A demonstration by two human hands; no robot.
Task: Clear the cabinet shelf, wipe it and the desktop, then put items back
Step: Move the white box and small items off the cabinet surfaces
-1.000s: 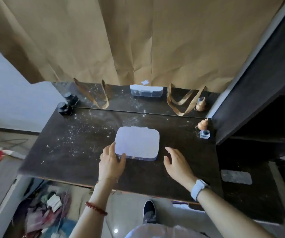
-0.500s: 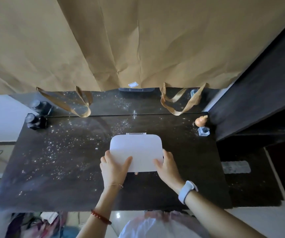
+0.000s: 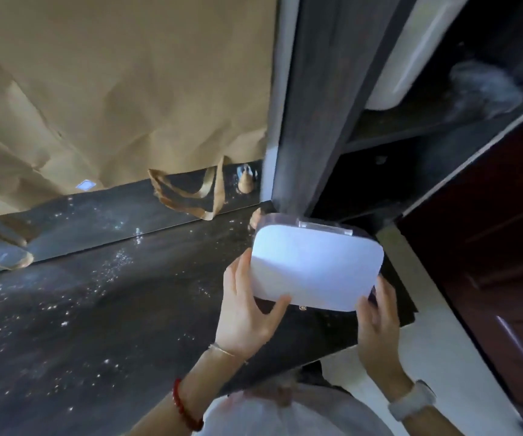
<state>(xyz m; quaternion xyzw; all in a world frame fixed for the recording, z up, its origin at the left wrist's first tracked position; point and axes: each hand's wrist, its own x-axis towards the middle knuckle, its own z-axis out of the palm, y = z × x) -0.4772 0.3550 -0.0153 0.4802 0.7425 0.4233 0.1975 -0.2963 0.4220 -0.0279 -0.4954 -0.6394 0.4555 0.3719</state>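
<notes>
Above the table's (image 3: 80, 309) right end, approx 3 o'clock from its middle, a white-lidded box (image 3: 315, 265) w/ a clear base is held up in both hands, lifted off the surface and tilted, its clasp edge toward the dark cabinet (image 3: 313, 121). Left hand (image 3: 244, 313) grips the box's near-left corner: thumb curled onto the lid, fingers up along the left side. Right hand (image 3: 378, 325) holds the near-right corner, fingers wrapped round the edge. No brand, label or writing readable on the lid; it's blown out by glare. Table is dark & dusted w/ white specks. At 12 o'clock behind it, crumpled brown paper (image 3: 121, 89) hangs over the mirror strip (image 3: 102, 209). Up at 1–2 o'clock, inside the cabinet, a white tub (image 3: 402, 58) sits on a shelf (image 3: 411, 121). Red bead bracelet (image 3: 184, 407) on left wrist, white watch (image 3: 413, 401) on right.
</notes>
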